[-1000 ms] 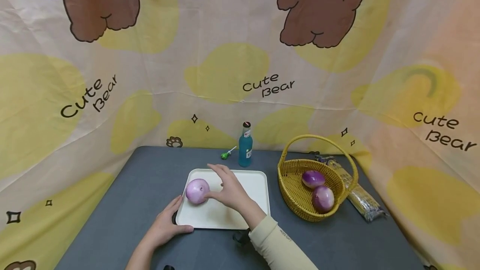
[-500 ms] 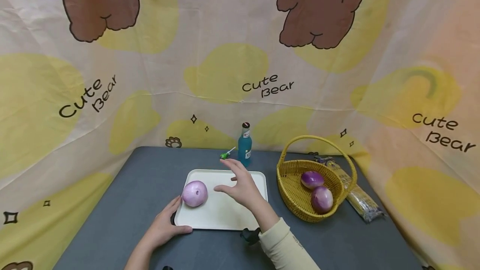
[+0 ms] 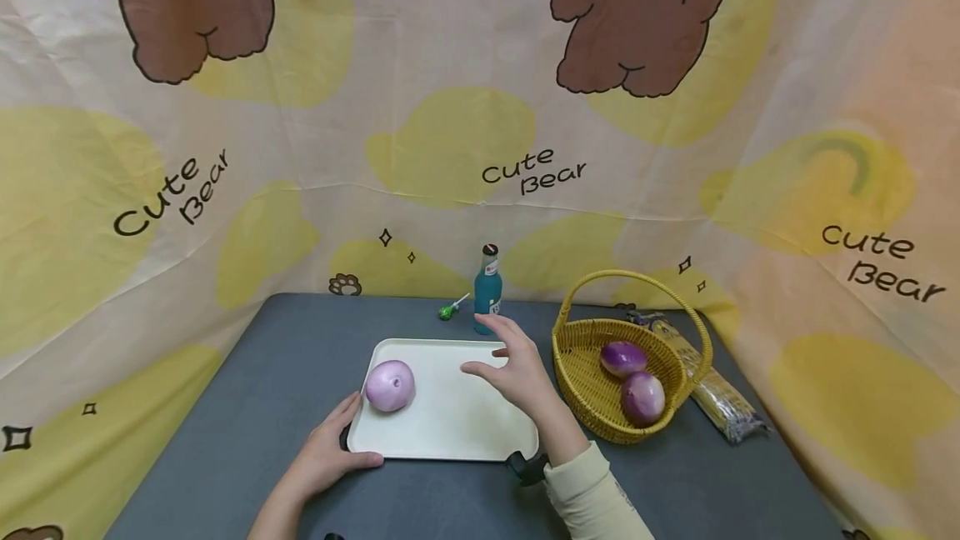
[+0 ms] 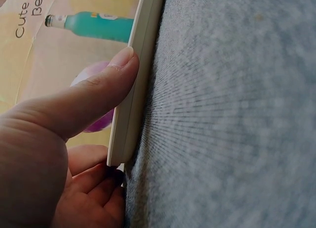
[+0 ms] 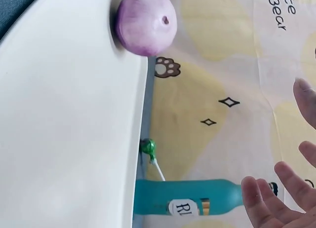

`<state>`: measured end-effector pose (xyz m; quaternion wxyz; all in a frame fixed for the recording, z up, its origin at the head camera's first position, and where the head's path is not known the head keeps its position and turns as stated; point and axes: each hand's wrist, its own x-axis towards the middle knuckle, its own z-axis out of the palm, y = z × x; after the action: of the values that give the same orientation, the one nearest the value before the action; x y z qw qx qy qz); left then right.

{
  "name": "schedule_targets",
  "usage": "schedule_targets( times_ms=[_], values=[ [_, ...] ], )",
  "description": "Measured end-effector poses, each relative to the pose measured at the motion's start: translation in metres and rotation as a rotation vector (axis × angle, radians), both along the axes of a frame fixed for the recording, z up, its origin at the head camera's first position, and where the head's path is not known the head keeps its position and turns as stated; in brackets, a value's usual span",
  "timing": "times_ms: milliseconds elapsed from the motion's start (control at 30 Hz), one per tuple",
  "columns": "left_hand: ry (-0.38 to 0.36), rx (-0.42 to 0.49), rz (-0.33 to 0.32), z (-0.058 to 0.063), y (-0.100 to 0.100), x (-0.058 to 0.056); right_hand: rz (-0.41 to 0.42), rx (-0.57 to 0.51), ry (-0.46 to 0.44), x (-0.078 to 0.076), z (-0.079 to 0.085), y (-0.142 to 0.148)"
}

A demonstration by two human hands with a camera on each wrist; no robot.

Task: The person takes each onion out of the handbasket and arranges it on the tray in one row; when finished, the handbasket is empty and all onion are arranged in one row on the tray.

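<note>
A pale purple onion (image 3: 390,386) sits at the left end of the white tray (image 3: 457,415). My left hand (image 3: 326,450) grips the tray's front left corner; in the left wrist view its thumb (image 4: 111,80) lies along the tray's edge, with the other fingers bent around the corner. Over the tray's right part is my right hand (image 3: 517,373), fingers spread and thumb apart, holding nothing. Two darker purple onions, one behind (image 3: 623,358) and one in front (image 3: 643,398), lie in a yellow wicker basket (image 3: 581,407) to the right of the tray.
Behind the tray stands a blue-green bottle (image 3: 488,286), beside a green lollipop (image 3: 447,311). A long clear-wrapped package (image 3: 727,407) lies behind and right of the basket. A printed bear cloth (image 3: 450,148) hangs behind the grey table (image 3: 217,440).
My right hand has let go of the onion and moved right, away from it, across the tray. My left hand has stayed at the tray's corner.
</note>
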<state>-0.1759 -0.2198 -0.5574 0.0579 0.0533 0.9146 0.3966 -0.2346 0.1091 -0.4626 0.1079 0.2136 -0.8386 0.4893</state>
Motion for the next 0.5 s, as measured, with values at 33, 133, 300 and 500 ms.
schedule_targets(
  times_ms=[33, 133, 300, 500],
  values=[
    [0.002, 0.001, 0.0, 0.0, 0.0, 0.0, -0.006, 0.002, -0.002, 0.0, 0.0, 0.002],
    [0.013, -0.002, -0.001, 0.0, 0.0, 0.0, -0.019, 0.001, -0.001, 0.001, 0.0, 0.008],
    [0.018, 0.002, -0.005, 0.0, 0.0, 0.001, -0.049, -0.003, -0.001, 0.003, 0.001, 0.017],
    [0.015, 0.004, -0.003, 0.001, 0.001, 0.002, -0.082, 0.002, 0.001, 0.005, 0.004, 0.027]
  ],
)
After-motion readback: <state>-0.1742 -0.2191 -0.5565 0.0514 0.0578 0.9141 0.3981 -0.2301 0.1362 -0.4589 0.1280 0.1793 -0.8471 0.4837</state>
